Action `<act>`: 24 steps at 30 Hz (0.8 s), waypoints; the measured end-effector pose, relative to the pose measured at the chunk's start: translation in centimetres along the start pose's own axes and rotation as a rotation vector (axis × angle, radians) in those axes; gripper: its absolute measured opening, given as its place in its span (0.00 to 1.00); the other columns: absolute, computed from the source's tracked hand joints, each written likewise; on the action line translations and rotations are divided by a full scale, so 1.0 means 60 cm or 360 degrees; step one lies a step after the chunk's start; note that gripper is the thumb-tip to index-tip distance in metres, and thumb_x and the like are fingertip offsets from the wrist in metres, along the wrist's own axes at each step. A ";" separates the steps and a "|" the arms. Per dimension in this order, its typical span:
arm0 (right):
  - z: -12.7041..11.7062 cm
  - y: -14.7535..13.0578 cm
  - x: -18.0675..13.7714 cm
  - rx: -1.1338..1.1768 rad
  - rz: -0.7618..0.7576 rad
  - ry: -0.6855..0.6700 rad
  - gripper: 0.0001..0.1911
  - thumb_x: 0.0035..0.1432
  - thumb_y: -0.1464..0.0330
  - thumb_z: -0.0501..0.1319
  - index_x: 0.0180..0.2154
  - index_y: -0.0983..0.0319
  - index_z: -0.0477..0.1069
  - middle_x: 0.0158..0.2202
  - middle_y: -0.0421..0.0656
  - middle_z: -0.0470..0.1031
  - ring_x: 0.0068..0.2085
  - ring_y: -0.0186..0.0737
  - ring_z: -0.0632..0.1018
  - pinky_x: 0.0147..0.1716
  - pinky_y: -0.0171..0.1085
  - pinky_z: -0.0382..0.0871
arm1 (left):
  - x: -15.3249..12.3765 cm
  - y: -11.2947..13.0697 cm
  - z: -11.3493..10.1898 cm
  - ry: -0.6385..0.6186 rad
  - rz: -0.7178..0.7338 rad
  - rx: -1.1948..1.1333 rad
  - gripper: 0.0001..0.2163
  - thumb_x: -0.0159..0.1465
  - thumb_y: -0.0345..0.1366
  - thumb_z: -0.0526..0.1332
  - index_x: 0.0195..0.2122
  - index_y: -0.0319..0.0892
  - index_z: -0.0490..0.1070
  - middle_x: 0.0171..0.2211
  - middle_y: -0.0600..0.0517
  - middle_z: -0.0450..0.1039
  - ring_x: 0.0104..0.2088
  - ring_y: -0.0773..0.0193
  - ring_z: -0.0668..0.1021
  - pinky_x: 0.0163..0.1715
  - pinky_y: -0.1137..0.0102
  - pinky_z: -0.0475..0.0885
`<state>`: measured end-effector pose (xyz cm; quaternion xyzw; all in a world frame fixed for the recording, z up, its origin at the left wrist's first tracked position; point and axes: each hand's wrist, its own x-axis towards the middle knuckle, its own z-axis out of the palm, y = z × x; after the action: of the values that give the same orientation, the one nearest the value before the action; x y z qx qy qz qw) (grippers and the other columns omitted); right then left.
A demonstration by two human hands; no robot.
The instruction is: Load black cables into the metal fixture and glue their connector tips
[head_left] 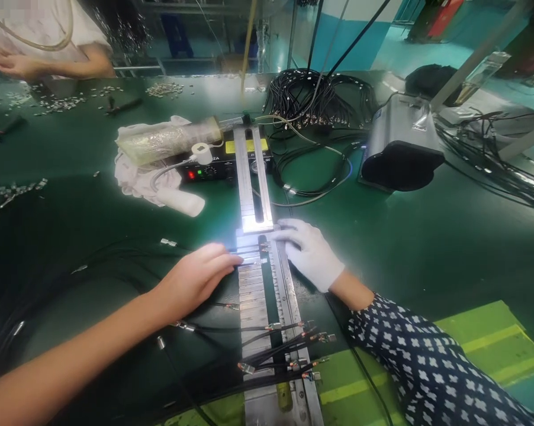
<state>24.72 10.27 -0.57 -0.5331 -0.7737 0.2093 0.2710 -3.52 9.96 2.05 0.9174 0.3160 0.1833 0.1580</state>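
1. Starting far left: got loose cables (79, 269) strewn over the table (71, 204), well apart from the action.
2. Next over, spotting the left hand (205, 275), coming in from the left with fingertips bunched together right at the cable (253, 262). Can't tell from here if really pinching it or just pressing.
3. About that cable: lying crosswise on the jig (253, 307), just right of the left grip. Running left-right along its long axis, so pretty much square to the jig's, with its metal end between both hands. Clearly nearer the left hand.
4. Closer to the body, more cables (267, 358) lying across the jig, same sideways run.
5. Far right: gloved right hand (314, 254), fingertips on the jig's right rail (285, 290), just past the cable's end. Fingers loosely spread, holding nothing visible.
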 end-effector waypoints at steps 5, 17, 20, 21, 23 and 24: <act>0.006 0.006 0.001 0.0032 -0.0004 0.0041 0.20 0.61 0.78 0.59 0.45 0.51 0.82 0.57 0.41 0.76 0.56 0.46 0.77 0.59 0.51 0.70 | 0.024 -0.023 0.020 0.0075 0.0164 0.0164 0.13 0.71 0.29 0.53 0.48 0.44 0.76 0.36 0.49 0.76 0.35 0.64 0.76 0.34 0.71 0.71; 0.003 0.010 0.002 0.0055 -0.0030 0.0023 0.22 0.60 0.80 0.58 0.46 0.52 0.82 0.57 0.42 0.76 0.57 0.46 0.76 0.60 0.49 0.69 | 0.041 -0.021 0.022 0.0128 0.0389 0.0288 0.12 0.70 0.27 0.53 0.47 0.40 0.75 0.38 0.48 0.77 0.36 0.64 0.77 0.37 0.72 0.73; 0.001 0.002 0.001 0.0049 -0.0029 0.0024 0.20 0.61 0.78 0.58 0.46 0.52 0.82 0.57 0.43 0.76 0.57 0.47 0.76 0.59 0.49 0.69 | 0.041 -0.019 0.027 0.0122 0.0383 0.0302 0.11 0.71 0.27 0.53 0.47 0.40 0.74 0.38 0.49 0.77 0.36 0.66 0.77 0.37 0.73 0.74; 0.002 -0.001 0.000 0.0046 -0.0012 0.0055 0.17 0.62 0.76 0.60 0.45 0.53 0.82 0.56 0.43 0.77 0.57 0.47 0.76 0.59 0.49 0.69 | 0.039 -0.017 0.029 0.0127 0.0378 0.0314 0.11 0.71 0.26 0.53 0.46 0.40 0.74 0.38 0.49 0.76 0.36 0.66 0.77 0.37 0.73 0.74; 0.005 -0.008 -0.001 0.0042 0.0017 0.0140 0.12 0.60 0.71 0.64 0.43 0.54 0.83 0.55 0.44 0.77 0.56 0.49 0.77 0.57 0.49 0.70 | 0.032 -0.014 0.031 0.0157 0.0360 0.0359 0.11 0.70 0.26 0.53 0.47 0.39 0.74 0.38 0.48 0.76 0.37 0.65 0.76 0.37 0.72 0.73; 0.007 -0.010 -0.002 0.0041 0.0020 0.0167 0.10 0.59 0.69 0.66 0.42 0.54 0.83 0.54 0.44 0.78 0.56 0.49 0.77 0.57 0.49 0.71 | 0.027 -0.012 0.031 0.0178 0.0345 0.0393 0.11 0.70 0.25 0.54 0.47 0.39 0.74 0.38 0.48 0.75 0.37 0.64 0.75 0.36 0.71 0.72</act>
<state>24.07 9.94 -0.53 -0.5447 -0.7522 0.1927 0.3167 -1.87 11.23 0.47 0.9469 0.2436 0.2097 0.0054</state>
